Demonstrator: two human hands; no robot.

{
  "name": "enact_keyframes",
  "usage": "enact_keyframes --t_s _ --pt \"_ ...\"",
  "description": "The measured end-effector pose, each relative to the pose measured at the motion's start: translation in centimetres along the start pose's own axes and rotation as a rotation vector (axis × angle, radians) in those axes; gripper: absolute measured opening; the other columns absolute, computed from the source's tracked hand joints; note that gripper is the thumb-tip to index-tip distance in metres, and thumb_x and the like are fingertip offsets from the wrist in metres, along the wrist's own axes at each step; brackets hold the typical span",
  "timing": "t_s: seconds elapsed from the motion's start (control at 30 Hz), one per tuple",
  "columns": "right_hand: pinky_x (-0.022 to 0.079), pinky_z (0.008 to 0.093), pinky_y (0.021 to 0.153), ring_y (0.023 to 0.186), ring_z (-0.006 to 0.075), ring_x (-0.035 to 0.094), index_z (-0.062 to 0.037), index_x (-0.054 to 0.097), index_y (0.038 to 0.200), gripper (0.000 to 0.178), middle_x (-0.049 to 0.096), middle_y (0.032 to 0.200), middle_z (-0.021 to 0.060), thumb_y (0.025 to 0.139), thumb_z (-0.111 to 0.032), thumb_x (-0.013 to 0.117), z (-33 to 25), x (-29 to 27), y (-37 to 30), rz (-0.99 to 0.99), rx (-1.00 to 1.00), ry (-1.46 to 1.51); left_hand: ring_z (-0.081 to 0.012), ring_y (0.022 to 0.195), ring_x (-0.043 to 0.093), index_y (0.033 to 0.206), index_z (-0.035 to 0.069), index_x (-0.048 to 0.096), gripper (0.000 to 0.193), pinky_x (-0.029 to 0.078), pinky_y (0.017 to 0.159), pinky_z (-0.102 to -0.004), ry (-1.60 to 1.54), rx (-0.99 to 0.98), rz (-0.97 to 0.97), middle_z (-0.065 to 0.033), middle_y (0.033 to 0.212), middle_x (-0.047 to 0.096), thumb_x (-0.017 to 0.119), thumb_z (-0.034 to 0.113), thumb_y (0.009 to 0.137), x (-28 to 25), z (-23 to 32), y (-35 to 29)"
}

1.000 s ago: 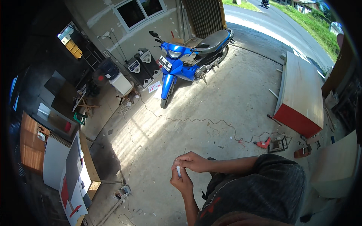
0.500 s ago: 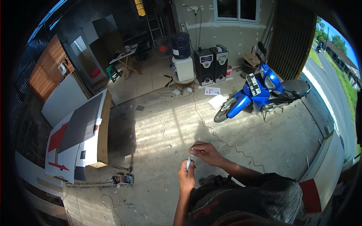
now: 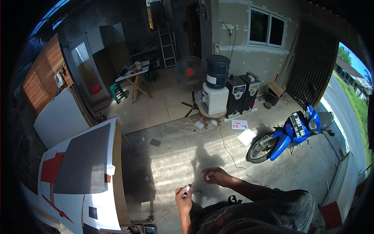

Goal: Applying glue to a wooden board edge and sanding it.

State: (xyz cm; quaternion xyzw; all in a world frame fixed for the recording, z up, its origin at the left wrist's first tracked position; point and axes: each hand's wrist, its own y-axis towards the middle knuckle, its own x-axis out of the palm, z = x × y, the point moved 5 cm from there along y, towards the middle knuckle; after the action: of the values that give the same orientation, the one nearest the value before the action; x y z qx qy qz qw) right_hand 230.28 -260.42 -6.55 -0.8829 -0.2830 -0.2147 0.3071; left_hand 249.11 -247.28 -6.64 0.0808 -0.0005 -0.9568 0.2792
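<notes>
Head view: both hands raised at waist, L hand point(image 3: 184, 194) & R hand point(image 3: 213, 176) each pinching small white piece point(image 3: 187, 189).

Sunlight is falling across the bare concrete floor point(image 3: 171, 163) in front of the water dispenser point(image 3: 215, 91), which is standing on a low wooden stool. Just right of the dispenser, two black speakers point(image 3: 242, 93) are leaning against the grey plastered wall point(image 3: 237, 50), under a dark window point(image 3: 267, 25). Left of it a standing fan point(image 3: 189, 72) is facing outward; farther left, a folding table point(image 3: 134, 74) and a ladder point(image 3: 167, 45) are sitting in shade. A blue motorbike point(image 3: 290, 134) is parked well to its right.
</notes>
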Motion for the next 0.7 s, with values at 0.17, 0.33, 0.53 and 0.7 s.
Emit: enact_keyframes --t_s 0.17,0.33,0.53,0.7 --pt "0.058 0.0406 0.082 0.086 0.0245 0.068 0.001 0.066 0.113 0.024 0.066 0.094 0.0109 0.092 -0.001 0.054 -3.1 3.0 8.5 0.181 -0.031 0.048 -0.0151 0.072 0.057 0.104 0.004 0.079 0.02 0.045 0.061 -0.0289 0.028 0.173 -0.13 -0.0059 0.084 0.06 0.082 0.008 0.085 -1.9 6.1 15.3" --pt "0.046 0.0316 0.061 0.065 0.0152 0.054 -0.0001 0.068 0.107 0.025 0.065 0.091 0.0081 0.092 -0.01 0.053 -4.7 2.7 20.2 0.016 -0.11 0.118 -0.017 0.07 0.062 0.106 0.006 0.078 0.023 0.048 0.062 -0.0289 0.007 0.24 -0.264 -0.0082 0.084 0.062 0.083 0.011 0.084 -0.1 6.3 28.2" --pt "0.037 0.0268 0.059 0.065 0.009 0.046 -0.0136 0.059 0.135 0.037 0.067 0.118 -0.0006 0.1 -0.025 0.054 -13.1 5.4 34.2 -0.068 -0.07 0.127 -0.0218 0.076 0.067 0.11 0.007 0.078 0.026 0.053 0.069 -0.0333 0.06 0.4 -0.343 -0.0103 0.092 0.069 0.082 0.015 0.085 4.8 4.4 44.2" --pt "0.035 0.0246 0.059 0.065 0.0084 0.044 -0.008 0.061 0.131 0.037 0.062 0.1 -0.0017 0.097 -0.023 0.055 -21.5 7.4 45.1 -0.097 -0.11 0.051 -0.0206 0.076 0.066 0.107 0.007 0.078 0.024 0.052 0.068 -0.0329 0.059 0.396 -0.364 -0.0098 0.089 0.068 0.081 0.018 0.086 5.4 5.2 57.2"
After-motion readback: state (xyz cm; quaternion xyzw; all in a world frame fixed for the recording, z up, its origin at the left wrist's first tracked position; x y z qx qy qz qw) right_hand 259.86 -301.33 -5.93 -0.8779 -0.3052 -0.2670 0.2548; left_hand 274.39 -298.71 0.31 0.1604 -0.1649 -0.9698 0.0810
